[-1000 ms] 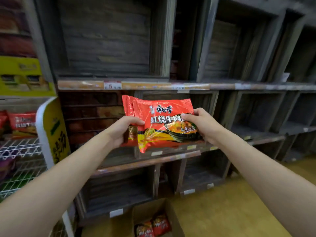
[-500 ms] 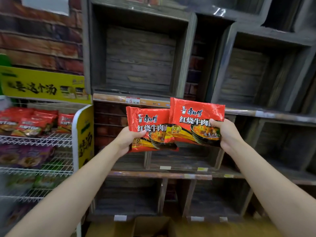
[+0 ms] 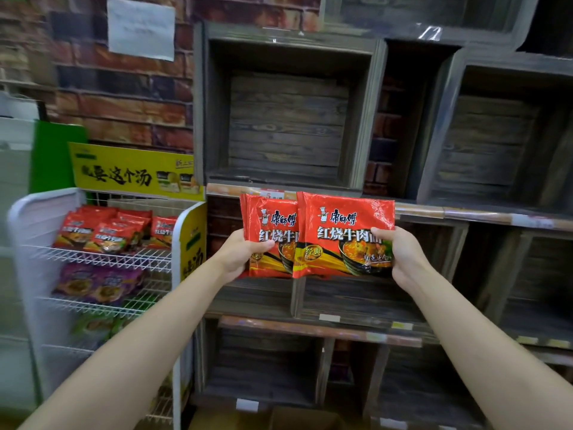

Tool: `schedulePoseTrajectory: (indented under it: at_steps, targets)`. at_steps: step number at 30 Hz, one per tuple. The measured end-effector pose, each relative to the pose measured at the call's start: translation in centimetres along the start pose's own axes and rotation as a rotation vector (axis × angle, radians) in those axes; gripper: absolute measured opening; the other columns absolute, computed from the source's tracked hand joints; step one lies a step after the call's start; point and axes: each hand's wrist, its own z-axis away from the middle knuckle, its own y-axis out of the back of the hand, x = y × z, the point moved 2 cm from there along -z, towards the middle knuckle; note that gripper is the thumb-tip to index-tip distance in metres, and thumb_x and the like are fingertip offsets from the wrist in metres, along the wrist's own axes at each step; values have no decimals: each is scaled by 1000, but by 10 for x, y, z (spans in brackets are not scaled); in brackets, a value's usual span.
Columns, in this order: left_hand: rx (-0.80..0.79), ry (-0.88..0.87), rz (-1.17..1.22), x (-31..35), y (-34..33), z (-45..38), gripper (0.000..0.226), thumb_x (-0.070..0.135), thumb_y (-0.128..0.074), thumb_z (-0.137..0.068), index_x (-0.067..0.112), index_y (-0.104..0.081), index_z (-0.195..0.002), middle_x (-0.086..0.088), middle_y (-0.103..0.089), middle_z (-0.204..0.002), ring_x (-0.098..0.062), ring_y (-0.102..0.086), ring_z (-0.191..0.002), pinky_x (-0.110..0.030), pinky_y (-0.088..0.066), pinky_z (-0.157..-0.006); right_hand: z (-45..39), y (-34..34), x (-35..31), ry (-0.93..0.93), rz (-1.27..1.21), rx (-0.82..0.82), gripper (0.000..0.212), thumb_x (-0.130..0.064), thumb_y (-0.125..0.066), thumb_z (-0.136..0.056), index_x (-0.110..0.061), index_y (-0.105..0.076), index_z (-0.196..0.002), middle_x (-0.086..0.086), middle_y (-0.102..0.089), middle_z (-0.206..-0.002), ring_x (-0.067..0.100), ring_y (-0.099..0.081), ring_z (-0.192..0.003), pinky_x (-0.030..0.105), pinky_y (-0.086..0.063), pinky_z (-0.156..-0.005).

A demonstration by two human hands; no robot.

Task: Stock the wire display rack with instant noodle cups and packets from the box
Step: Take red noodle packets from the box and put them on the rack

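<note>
Left hand point(image 3: 240, 256) and right hand point(image 3: 403, 259) each pinched red packets point(image 3: 341, 240); overlapped slick wrappers risked slipping before reaching the rack point(image 3: 102, 259).

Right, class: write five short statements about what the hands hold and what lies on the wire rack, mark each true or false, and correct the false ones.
1. The left hand grips a red noodle packet. True.
2. The right hand is empty. False: it grips a second red packet, which overlaps the first.
3. The wire rack stands to the person's right. False: it stands to the left of the wooden shelves.
4. Red packets lie on the rack's top shelf. True.
5. The purple packets lie above the red ones. False: they lie on the shelf below.
</note>
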Motion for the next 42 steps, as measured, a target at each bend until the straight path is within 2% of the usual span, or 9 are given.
schedulePoseTrajectory:
  at_steps: [11, 19, 23, 26, 31, 34, 37, 38, 42]
  targets:
    - [87, 4, -69, 20, 126, 17, 27, 1, -63, -85, 15, -58, -107, -8, -66, -113, -26, -59, -112, -46, -41, -104, 15, -140, 13, -2, 17, -162, 29, -19, -59, -90, -12, -57, -118, 8, -68, -109, 27, -65, -100, 48, -49, -93]
    - [160, 31, -25, 19, 239, 39, 18, -2, -52, -91, 11, -58, -102, -7, -68, -100, -19, -64, -93, -38, -49, -90, 27, -268, 19, 44, 44, -299, 22, -23, -57, -92, -12, -60, -111, 7, -70, -106, 24, -66, -97, 41, -52, -88]
    - [224, 39, 107, 16, 279, 42, 18, 16, -48, -97, 10, -63, -101, -9, -70, -96, -20, -69, -77, -34, -56, -69, 38, -342, 44, 10, 62, -404, 16, -23, -55, -94, -11, -61, -102, 5, -70, -94, 20, -67, -84, 37, -54, -82]
    - [244, 111, 136, 9, 308, 43, 36, 37, -43, -98, 12, -64, -114, -10, -71, -100, -24, -69, -86, -40, -55, -84, 49, -390, 64, -33, 47, -463, 12, -27, -53, -96, -17, -59, -95, 2, -69, -92, 18, -66, -83, 35, -53, -82]
    - [273, 152, 215, -3, 368, 50, 65, 72, -30, -86, 24, -63, -114, -10, -70, -110, -30, -66, -103, -48, -50, -93, 53, -448, 93, -88, 84, -499, 37, -39, -55, -93, -12, -55, -118, 7, -67, -111, 24, -65, -100, 41, -50, -93]
    - [268, 180, 134, -7, 392, 62, 62, 67, -57, -78, 23, -58, -122, -10, -66, -120, -31, -62, -111, -49, -46, -98, 52, -478, 112, -119, 106, -562, 60, -52, -61, -84, -16, -48, -130, 4, -61, -126, 26, -58, -114, 50, -43, -103]
    - [295, 259, 47, -34, 431, 54, 86, 65, -80, -50, 26, -60, -124, -8, -56, -135, -32, -50, -126, -52, -34, -107, 49, -507, 133, -165, 98, -630, 90, -65, -72, -66, -17, -42, -136, 3, -55, -134, 28, -55, -119, 52, -43, -102]
    - [316, 281, 35, -43, 443, 52, 86, 65, -81, -49, 25, -60, -123, -8, -57, -133, -32, -51, -124, -52, -34, -107, 49, -516, 141, -192, 91, -646, 84, -60, -73, -68, -14, -44, -133, 4, -58, -130, 28, -58, -115, 49, -47, -98]
    - [377, 316, 53, -52, 463, 54, 54, 40, -74, -72, 15, -60, -117, -13, -70, -110, -34, -65, -102, -47, -49, -95, 41, -547, 166, -234, 89, -721, 14, -31, -62, -89, -20, -56, -95, 1, -68, -93, 19, -67, -83, 31, -53, -71]
